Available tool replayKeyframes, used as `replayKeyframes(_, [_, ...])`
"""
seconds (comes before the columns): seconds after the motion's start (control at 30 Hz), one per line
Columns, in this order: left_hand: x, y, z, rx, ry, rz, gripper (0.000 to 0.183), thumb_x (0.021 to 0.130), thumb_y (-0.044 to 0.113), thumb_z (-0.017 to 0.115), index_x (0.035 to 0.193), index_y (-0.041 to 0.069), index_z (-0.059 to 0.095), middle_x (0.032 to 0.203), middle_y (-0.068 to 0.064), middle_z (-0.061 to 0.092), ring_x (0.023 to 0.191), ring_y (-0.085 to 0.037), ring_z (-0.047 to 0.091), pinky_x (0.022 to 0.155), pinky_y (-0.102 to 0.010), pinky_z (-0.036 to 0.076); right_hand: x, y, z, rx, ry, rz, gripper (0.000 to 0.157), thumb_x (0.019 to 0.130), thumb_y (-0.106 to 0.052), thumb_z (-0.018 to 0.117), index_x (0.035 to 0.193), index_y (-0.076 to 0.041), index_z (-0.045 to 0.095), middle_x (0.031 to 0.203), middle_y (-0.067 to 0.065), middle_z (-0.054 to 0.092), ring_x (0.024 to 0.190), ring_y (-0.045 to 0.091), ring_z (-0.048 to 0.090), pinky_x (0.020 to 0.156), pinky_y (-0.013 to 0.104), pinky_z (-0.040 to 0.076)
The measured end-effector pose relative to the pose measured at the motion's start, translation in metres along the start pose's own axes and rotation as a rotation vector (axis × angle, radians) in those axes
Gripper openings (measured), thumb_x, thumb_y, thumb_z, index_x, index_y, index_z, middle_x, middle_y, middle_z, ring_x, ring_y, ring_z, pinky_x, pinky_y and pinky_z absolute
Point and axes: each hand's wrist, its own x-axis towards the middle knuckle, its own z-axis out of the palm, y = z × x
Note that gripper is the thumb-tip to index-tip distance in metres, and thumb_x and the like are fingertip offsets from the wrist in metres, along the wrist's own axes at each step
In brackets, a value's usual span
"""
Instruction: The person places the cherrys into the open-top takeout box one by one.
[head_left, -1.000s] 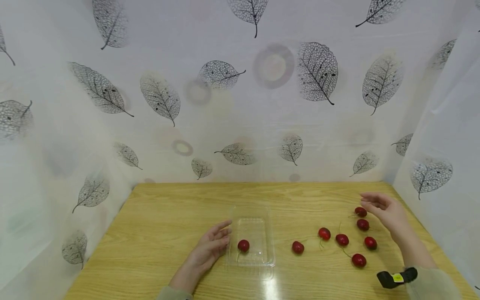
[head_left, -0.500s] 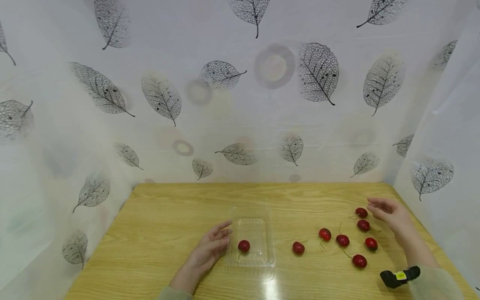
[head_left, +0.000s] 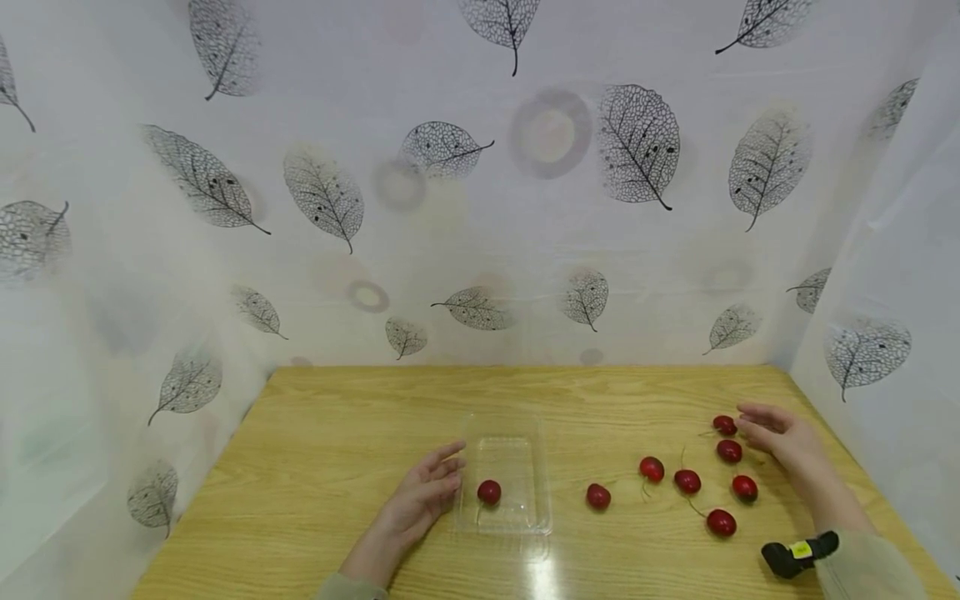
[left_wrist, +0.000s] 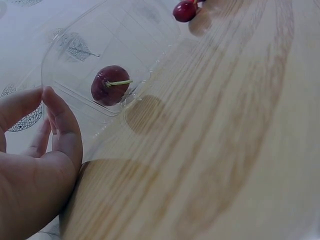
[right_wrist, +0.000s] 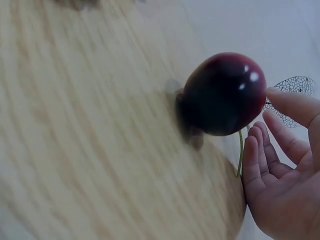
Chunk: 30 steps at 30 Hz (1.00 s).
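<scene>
- While the left hand [head_left: 420, 498] lies relaxed, its fingers against the left wall of the clear tray [head_left: 516, 475], one cherry [head_left: 489, 492] sits inside near the front-left corner.
- Loose cherries [head_left: 687, 482] spread toward the right edge of the bench [head_left: 360, 417].
- Just left of the nearer right hand [head_left: 787, 442] lies the rearmost cherry [head_left: 723, 425], stem leftward; its fingers are unclenched, contact unclear.

Left hand [left_wrist: 37, 177] partly outside left wrist view.
</scene>
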Motion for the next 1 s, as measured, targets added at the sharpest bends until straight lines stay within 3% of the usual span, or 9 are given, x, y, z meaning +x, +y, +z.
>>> replayKeyframes(0.1, [0.0,-0.001,0.0,-0.002,0.001,0.005,0.062,0.104,-0.002,0.06,0.161,0.002,0.037,0.125,0.004,0.055,0.099,-0.002,0.058,0.088,-0.017,0.054,0.001,0.002,-0.002,-0.066,-0.012,0.017,0.028,0.108,-0.016,0.063,0.107,-0.043,0.069,0.094,-0.033,0.066,0.086,-0.011,0.065,0.075,0.012,0.056])
replayKeyframes(0.17, [0.0,-0.001,0.0,0.0,0.001,0.005,0.062,0.104,-0.002,0.06,0.161,0.001,0.035,0.125,0.003,0.055,0.099,-0.002,0.058,0.088,-0.017,0.054,0.002,0.002,-0.003,-0.141,-0.017,0.041,0.017,0.108,-0.023,0.064,0.122,-0.03,0.07,0.094,-0.037,0.063,0.087,-0.015,0.061,0.077,0.011,0.055])
replayKeyframes(0.23, [0.001,-0.001,-0.001,0.004,0.002,0.005,0.063,0.104,-0.002,0.059,0.162,0.001,0.034,0.126,0.003,0.054,0.099,-0.002,0.058,0.088,-0.017,0.054,0.004,0.002,-0.003,-0.221,-0.03,0.064,0.037,0.108,-0.03,0.065,0.139,-0.011,0.064,0.095,-0.041,0.058,0.088,-0.02,0.057,0.078,0.01,0.053])
replayKeyframes(0.3, [0.001,-0.001,-0.001,0.008,0.003,0.004,0.064,0.104,-0.002,0.059,0.162,0.0,0.032,0.126,0.002,0.053,0.099,-0.002,0.058,0.088,-0.017,0.054,0.006,0.0,-0.003,-0.284,-0.037,0.084,0.063,0.107,-0.036,0.065,0.151,0.007,0.049,0.095,-0.042,0.055,0.088,-0.023,0.053,0.078,0.009,0.052])
replayKeyframes(0.37, [0.002,-0.001,-0.001,0.008,0.004,0.002,0.065,0.104,-0.002,0.059,0.163,0.0,0.031,0.126,0.002,0.053,0.099,-0.002,0.058,0.088,-0.017,0.054,0.007,-0.001,-0.001,-0.329,-0.048,0.092,0.077,0.106,-0.04,0.065,0.155,0.013,0.037,0.096,-0.044,0.051,0.087,-0.025,0.05,0.077,0.008,0.051])
replayKeyframes(0.53, [0.002,-0.001,-0.001,0.007,0.005,-0.001,0.066,0.104,-0.002,0.059,0.163,-0.001,0.03,0.126,0.002,0.055,0.099,-0.002,0.059,0.088,-0.018,0.054,0.007,-0.003,0.002,-0.365,-0.035,0.071,0.077,0.104,-0.039,0.069,0.151,0.016,0.04,0.094,-0.042,0.055,0.085,-0.023,0.05,0.076,0.01,0.049])
replayKeyframes(0.77, [0.002,-0.001,0.0,0.011,0.009,-0.004,0.067,0.104,-0.001,0.06,0.163,-0.001,0.029,0.126,0.002,0.055,0.1,-0.002,0.059,0.088,-0.018,0.054,0.01,-0.001,0.005,-0.457,-0.001,0.047,0.071,0.104,-0.038,0.07,0.147,0.014,0.048,0.101,-0.026,0.066,0.083,-0.024,0.047,0.073,0.011,0.045])
replayKeyframes(1.0, [0.002,-0.002,-0.001,0.014,0.005,-0.001,0.066,0.104,-0.001,0.059,0.163,0.0,0.03,0.126,0.002,0.055,0.1,-0.003,0.059,0.087,-0.018,0.055,0.01,0.0,0.006,-0.473,0.013,0.034,0.065,0.103,-0.033,0.071,0.143,0.015,0.051,0.1,-0.025,0.065,0.081,-0.022,0.048,0.072,0.012,0.047])
